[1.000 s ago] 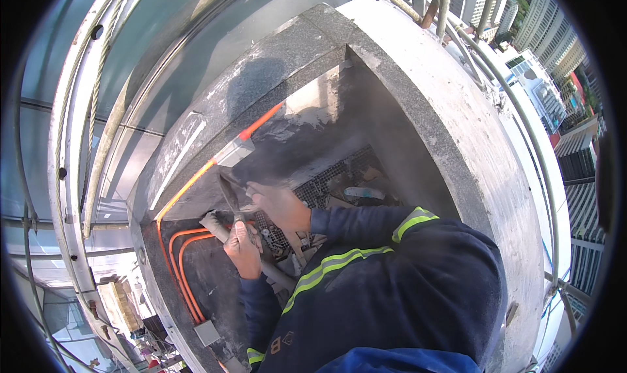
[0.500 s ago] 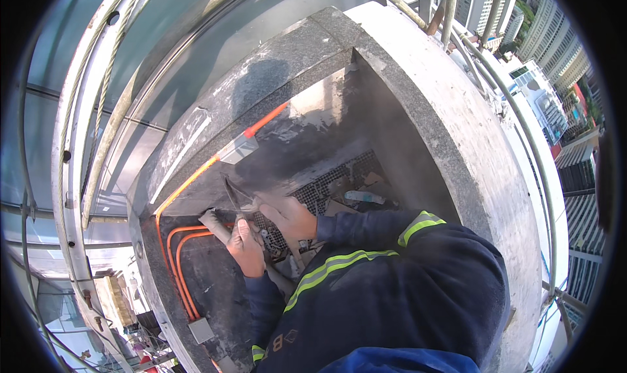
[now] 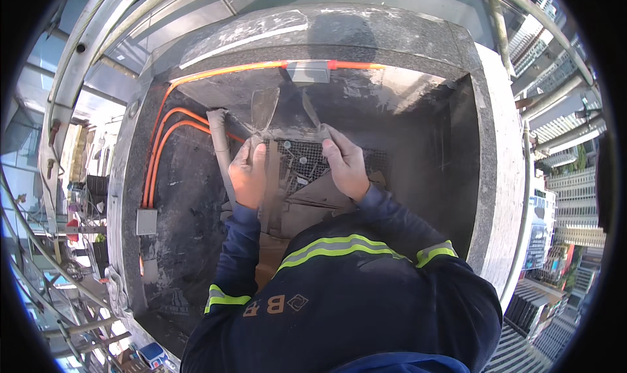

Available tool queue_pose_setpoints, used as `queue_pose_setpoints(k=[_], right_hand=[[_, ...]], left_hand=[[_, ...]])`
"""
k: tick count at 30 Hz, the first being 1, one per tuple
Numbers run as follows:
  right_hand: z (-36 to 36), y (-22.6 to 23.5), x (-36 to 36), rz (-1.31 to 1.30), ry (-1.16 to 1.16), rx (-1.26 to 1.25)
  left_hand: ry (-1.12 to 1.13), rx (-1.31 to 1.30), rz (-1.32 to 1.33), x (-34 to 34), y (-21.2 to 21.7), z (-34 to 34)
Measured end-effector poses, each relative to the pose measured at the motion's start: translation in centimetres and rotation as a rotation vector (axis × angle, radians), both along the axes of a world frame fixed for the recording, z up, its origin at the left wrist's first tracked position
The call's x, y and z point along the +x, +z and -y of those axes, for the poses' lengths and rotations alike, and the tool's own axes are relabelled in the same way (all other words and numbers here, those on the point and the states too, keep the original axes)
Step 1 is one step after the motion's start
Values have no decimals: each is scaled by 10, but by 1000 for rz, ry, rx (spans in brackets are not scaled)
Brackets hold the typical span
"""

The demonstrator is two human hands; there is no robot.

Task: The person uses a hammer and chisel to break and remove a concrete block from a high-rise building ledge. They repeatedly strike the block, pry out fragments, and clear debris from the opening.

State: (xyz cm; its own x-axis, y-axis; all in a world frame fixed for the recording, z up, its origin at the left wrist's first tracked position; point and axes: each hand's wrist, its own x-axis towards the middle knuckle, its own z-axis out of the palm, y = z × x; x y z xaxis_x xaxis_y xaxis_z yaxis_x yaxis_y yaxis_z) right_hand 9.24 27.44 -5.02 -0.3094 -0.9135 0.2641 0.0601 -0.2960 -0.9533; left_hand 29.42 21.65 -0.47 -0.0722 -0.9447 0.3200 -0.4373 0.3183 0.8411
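Note:
My left hand [image 3: 248, 177] is closed around the handle of a putty knife [image 3: 264, 108], its wide grey blade pointing up toward the far wall. In my right hand [image 3: 346, 163] is a second putty knife [image 3: 310, 106], whose blade looks narrower or is seen nearly edge-on. The two blades stand apart, just below a grey junction box [image 3: 309, 72] on the far wall. Both handles are mostly hidden by my fingers. A grey, dusty pipe-like piece [image 3: 221, 144] leans just left of my left hand.
Orange conduit [image 3: 228, 71] runs along the far wall and bends down the left side to another grey box [image 3: 146, 221]. Below my hands lie black mesh [image 3: 317, 161] and cardboard-like scraps [image 3: 320, 196]. A stone-faced rim [image 3: 480, 151] encloses the recess; metal scaffold tubes [image 3: 526, 196] stand outside.
My hands have moved apart; before, they were close together with the blades near each other. My view has turned, so the recess now appears squarer. Both putty knives remain held.

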Motion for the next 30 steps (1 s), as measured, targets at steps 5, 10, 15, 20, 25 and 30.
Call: queue_pose_setpoints(k=[5,10,15,20,25,30], right_hand=[[-10,51,-7,49,262,213],[-16,64,-2,6,218,228],[-9,57,-5,-63,253,266],[-5,63,10,-394,144,-126],[4,116,-46,-397,5,-10],[49,180,-195,-1109,-433,94]], left_hand=[[89,98,-159,2,-10,-35],[81,35,-124,-6,5,-51],[10,-51,115,-1,6,-57],[-49,-112,383,2,-34,-58],[-114,81,627,11,-115,-46],[158,403,713,120,-260,-76]])
